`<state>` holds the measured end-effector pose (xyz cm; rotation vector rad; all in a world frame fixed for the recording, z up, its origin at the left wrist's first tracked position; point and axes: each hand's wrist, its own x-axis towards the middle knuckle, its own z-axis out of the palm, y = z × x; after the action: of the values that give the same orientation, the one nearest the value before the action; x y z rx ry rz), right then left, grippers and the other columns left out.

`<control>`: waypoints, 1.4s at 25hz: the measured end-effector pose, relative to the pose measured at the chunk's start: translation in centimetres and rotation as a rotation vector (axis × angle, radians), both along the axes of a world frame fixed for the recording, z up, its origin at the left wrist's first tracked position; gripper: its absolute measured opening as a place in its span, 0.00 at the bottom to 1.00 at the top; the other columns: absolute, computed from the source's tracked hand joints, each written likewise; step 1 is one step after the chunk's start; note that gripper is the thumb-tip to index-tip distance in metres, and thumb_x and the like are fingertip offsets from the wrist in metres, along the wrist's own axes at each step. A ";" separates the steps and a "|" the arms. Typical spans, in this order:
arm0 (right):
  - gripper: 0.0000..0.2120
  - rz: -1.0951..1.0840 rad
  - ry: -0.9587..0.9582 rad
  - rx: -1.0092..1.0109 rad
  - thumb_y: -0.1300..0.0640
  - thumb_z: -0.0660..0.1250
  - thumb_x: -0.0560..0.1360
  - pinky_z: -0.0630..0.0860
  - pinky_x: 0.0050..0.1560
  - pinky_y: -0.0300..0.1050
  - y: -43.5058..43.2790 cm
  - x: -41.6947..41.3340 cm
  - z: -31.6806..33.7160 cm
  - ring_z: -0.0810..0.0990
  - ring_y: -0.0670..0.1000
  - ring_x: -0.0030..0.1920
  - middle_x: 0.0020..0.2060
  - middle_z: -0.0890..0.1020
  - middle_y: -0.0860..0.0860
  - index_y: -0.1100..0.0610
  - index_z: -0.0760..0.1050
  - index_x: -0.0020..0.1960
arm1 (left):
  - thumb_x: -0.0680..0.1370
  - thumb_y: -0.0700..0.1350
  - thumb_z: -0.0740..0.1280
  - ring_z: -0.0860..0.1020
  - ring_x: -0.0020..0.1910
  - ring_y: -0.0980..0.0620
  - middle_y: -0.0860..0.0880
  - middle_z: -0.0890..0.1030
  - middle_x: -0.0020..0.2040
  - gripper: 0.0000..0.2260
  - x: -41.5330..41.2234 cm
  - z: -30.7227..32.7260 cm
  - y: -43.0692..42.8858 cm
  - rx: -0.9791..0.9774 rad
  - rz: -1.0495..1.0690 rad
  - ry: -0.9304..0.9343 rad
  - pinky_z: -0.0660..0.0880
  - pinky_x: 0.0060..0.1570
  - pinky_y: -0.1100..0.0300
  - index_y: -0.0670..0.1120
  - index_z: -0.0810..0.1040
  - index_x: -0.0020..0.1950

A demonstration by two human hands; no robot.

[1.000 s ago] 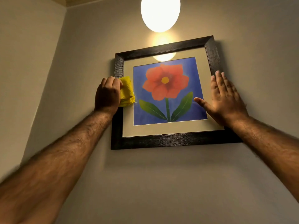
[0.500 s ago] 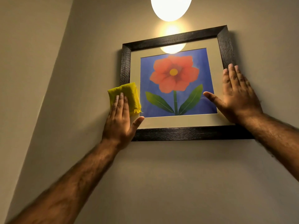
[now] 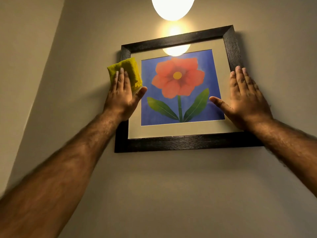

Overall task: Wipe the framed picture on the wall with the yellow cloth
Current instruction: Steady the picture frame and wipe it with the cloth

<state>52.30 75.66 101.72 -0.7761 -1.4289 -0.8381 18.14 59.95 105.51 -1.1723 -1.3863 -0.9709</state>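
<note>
A framed picture (image 3: 180, 145) with a dark wooden frame hangs on the beige wall; it shows a red flower with green leaves on blue. My left hand (image 3: 122, 95) lies flat on a folded yellow cloth (image 3: 126, 67), pressing it against the frame's left side and mat, thumb out toward the blue picture. My right hand (image 3: 245, 98) rests flat and open on the frame's right side, fingers pointing up, thumb on the glass.
A glowing round lamp (image 3: 172, 6) hangs just above the picture, and its light reflects in the glass near the top. A wall corner (image 3: 51, 54) runs down at the left. Bare wall lies below the frame.
My left hand has slid up the frame's left side with the cloth, from the lower left corner to the upper half. My right hand stays on the right side.
</note>
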 end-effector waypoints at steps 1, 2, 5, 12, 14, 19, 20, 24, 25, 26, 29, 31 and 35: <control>0.53 -0.001 -0.001 -0.002 0.22 0.43 0.74 0.48 0.82 0.53 -0.1 0.0 0.0 0.45 0.54 0.84 0.83 0.46 0.56 0.61 0.45 0.83 | 0.72 0.76 0.36 0.40 0.82 0.48 0.44 0.41 0.83 0.50 -0.1 -1.6 0.0 0.000 -0.009 0.005 0.39 0.80 0.52 0.41 0.42 0.81; 0.53 -0.004 0.000 -0.005 0.22 0.43 0.74 0.47 0.82 0.53 -0.1 0.0 0.0 0.45 0.54 0.84 0.83 0.46 0.57 0.61 0.45 0.83 | 0.72 0.76 0.36 0.40 0.82 0.48 0.44 0.41 0.83 0.49 -0.2 -3.4 0.0 -0.002 -0.016 0.014 0.39 0.80 0.53 0.41 0.42 0.81; 0.53 -0.007 0.002 -0.009 0.22 0.43 0.74 0.47 0.82 0.53 -0.2 0.0 0.0 0.45 0.55 0.84 0.83 0.46 0.57 0.61 0.45 0.83 | 0.74 0.75 0.38 0.40 0.82 0.48 0.43 0.42 0.83 0.49 -0.2 -9.6 -0.3 -0.023 -0.019 0.041 0.39 0.80 0.54 0.40 0.44 0.81; 0.53 0.000 0.002 0.000 0.22 0.44 0.74 0.48 0.82 0.53 -0.2 0.0 0.0 0.46 0.55 0.84 0.83 0.47 0.58 0.62 0.46 0.82 | 0.72 0.77 0.39 0.37 0.81 0.50 0.45 0.39 0.83 0.50 -0.3 -11.7 -1.0 -0.093 0.030 0.039 0.39 0.80 0.53 0.41 0.41 0.81; 0.53 0.009 0.009 0.010 0.22 0.44 0.74 0.49 0.82 0.54 -0.1 0.0 0.0 0.46 0.55 0.84 0.83 0.48 0.58 0.62 0.46 0.82 | 0.70 0.78 0.39 0.36 0.81 0.50 0.45 0.37 0.82 0.52 -0.1 -7.7 -0.9 -0.094 0.023 0.014 0.38 0.79 0.53 0.42 0.39 0.81; 0.54 0.003 0.017 0.022 0.22 0.43 0.73 0.51 0.82 0.55 -0.1 0.0 0.0 0.47 0.56 0.83 0.83 0.49 0.58 0.63 0.47 0.82 | 0.69 0.79 0.38 0.37 0.81 0.48 0.43 0.38 0.82 0.54 0.8 0.9 -0.8 -0.083 0.068 -0.027 0.39 0.80 0.49 0.40 0.38 0.81; 0.54 0.000 0.014 0.021 0.22 0.43 0.73 0.51 0.82 0.55 -0.1 -0.1 0.1 0.47 0.56 0.83 0.83 0.49 0.59 0.63 0.48 0.82 | 0.69 0.79 0.38 0.37 0.81 0.47 0.42 0.38 0.82 0.54 0.8 1.1 -0.7 -0.076 0.086 -0.020 0.39 0.80 0.49 0.40 0.38 0.81; 0.54 0.005 0.002 0.018 0.23 0.43 0.73 0.50 0.82 0.54 -0.1 0.0 0.0 0.47 0.56 0.83 0.83 0.49 0.59 0.63 0.47 0.82 | 0.71 0.78 0.39 0.38 0.81 0.47 0.42 0.39 0.82 0.52 0.4 -2.1 -0.1 -0.043 0.086 0.009 0.39 0.80 0.50 0.40 0.39 0.81; 0.54 0.009 0.001 0.016 0.22 0.43 0.73 0.50 0.82 0.54 -0.1 0.0 0.0 0.47 0.56 0.83 0.83 0.48 0.59 0.63 0.47 0.82 | 0.72 0.77 0.38 0.37 0.81 0.48 0.43 0.38 0.82 0.51 0.3 -3.4 -0.1 -0.043 0.066 0.011 0.38 0.80 0.50 0.40 0.39 0.81; 0.53 0.012 0.000 0.016 0.22 0.44 0.73 0.50 0.82 0.55 -0.2 0.0 0.1 0.47 0.56 0.84 0.83 0.48 0.58 0.63 0.47 0.82 | 0.72 0.77 0.38 0.36 0.81 0.49 0.43 0.38 0.82 0.50 0.2 -4.9 0.0 -0.041 0.043 0.006 0.38 0.80 0.51 0.40 0.39 0.81; 0.53 0.010 0.013 0.023 0.23 0.44 0.73 0.50 0.82 0.55 0.0 -0.1 0.1 0.47 0.56 0.83 0.83 0.49 0.59 0.63 0.47 0.82 | 0.73 0.76 0.37 0.34 0.81 0.51 0.45 0.36 0.82 0.48 -0.3 -9.9 0.0 -0.051 0.016 0.006 0.38 0.80 0.52 0.41 0.39 0.81; 0.53 0.007 0.015 0.024 0.22 0.44 0.74 0.50 0.82 0.54 0.0 -0.1 0.0 0.48 0.56 0.83 0.83 0.49 0.59 0.63 0.47 0.82 | 0.74 0.75 0.38 0.33 0.80 0.52 0.46 0.36 0.82 0.47 -0.7 -12.1 0.1 -0.071 0.039 0.017 0.37 0.79 0.54 0.42 0.38 0.81; 0.53 0.005 0.010 0.015 0.22 0.44 0.74 0.49 0.82 0.53 -0.1 -0.1 -0.1 0.47 0.56 0.83 0.83 0.48 0.59 0.63 0.47 0.82 | 0.73 0.77 0.38 0.34 0.81 0.51 0.45 0.36 0.82 0.49 -0.6 -9.8 0.1 -0.078 0.046 0.001 0.37 0.79 0.52 0.42 0.38 0.81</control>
<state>52.20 75.59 101.64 -0.7639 -1.4135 -0.8395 17.53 60.07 95.71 -1.1929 -1.4553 -0.8908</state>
